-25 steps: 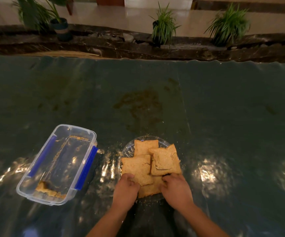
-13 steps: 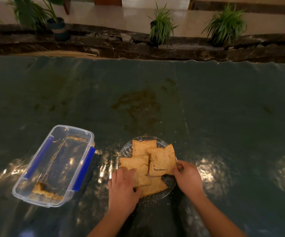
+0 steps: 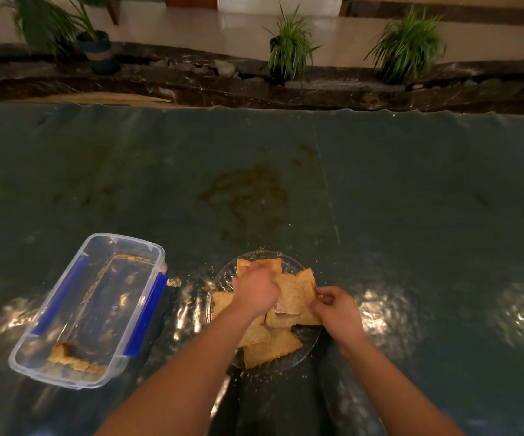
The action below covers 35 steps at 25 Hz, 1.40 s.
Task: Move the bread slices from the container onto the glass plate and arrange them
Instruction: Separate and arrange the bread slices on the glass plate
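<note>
Several bread slices (image 3: pixel 292 298) lie overlapping on the round glass plate (image 3: pixel 308 344) near the table's front edge. My left hand (image 3: pixel 254 291) reaches over the middle of the plate, its blurred fingers on the far slice (image 3: pixel 273 265). My right hand (image 3: pixel 333 306) is at the plate's right side and pinches the right corner of a slice. The clear plastic container (image 3: pixel 50 319) with blue clips sits to the left; a bread piece (image 3: pixel 72 360) and crumbs lie at its near end.
A dark green cloth (image 3: pixel 411 199) with a brown stain (image 3: pixel 248 193) covers the table. Crumbs are scattered around the plate. Beyond the table's far edge runs a dark stone ledge with potted plants (image 3: pixel 289 45).
My left hand moved from the plate's near left edge up over the middle to the far slice. My right hand shifted a little right and up along the plate's right side.
</note>
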Tool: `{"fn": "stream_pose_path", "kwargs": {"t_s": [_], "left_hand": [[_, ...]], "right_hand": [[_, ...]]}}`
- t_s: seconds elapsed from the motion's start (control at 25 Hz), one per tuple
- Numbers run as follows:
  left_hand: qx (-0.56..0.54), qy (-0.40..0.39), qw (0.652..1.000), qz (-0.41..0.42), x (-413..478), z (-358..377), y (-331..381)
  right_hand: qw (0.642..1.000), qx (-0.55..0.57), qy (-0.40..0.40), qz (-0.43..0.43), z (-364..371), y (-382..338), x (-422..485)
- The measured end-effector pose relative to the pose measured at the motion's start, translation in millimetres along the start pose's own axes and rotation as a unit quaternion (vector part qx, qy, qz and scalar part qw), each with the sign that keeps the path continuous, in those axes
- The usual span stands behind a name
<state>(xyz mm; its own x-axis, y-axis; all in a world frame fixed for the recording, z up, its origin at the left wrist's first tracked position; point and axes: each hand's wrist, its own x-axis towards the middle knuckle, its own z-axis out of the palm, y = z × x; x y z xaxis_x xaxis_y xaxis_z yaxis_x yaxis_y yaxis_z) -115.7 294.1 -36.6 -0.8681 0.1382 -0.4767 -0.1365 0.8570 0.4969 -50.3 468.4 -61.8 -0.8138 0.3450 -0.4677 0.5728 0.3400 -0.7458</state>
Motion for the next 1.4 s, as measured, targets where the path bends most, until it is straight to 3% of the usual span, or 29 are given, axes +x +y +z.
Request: {"fn": "stream_pose_path", "kwargs": {"t_s": [0.16, 0.44, 0.6, 0.76, 0.96, 1.12, 1.28, 1.4], "left_hand": [[0.020, -0.026, 0.999, -0.003, 24, 1, -2], [-0.169, -0.040, 0.985, 0.019, 26, 2, -9], [-0.196, -0.014, 0.978, 0.068, 13, -2, -10], [-0.116, -0.010, 0.990, 0.074, 0, 2, -19], [0.040, 0.052, 0.994, 0.089, -7, -6, -40], [0.201, -0.002, 0.974, 0.110, -10, -13, -55], [0.140, 0.016, 0.984, 0.106, -6, -18, -55], [0.089, 0.013, 0.991, 0.096, -2, -26, -60]], "right_hand": [[0.999, 0.046, -0.013, -0.010, 3, 0, -1], [0.988, 0.156, -0.002, 0.005, 0, 10, -1], [0.986, 0.166, 0.012, -0.018, -2, 18, -15], [0.997, 0.069, 0.012, -0.032, 2, 24, -28], [0.999, -0.019, 0.005, -0.034, 5, 23, -28], [0.990, -0.128, 0.002, -0.062, 6, 15, -27], [0.981, -0.185, 0.024, -0.060, 7, 4, -25], [0.987, -0.135, 0.047, -0.074, 9, 1, -21]]}}
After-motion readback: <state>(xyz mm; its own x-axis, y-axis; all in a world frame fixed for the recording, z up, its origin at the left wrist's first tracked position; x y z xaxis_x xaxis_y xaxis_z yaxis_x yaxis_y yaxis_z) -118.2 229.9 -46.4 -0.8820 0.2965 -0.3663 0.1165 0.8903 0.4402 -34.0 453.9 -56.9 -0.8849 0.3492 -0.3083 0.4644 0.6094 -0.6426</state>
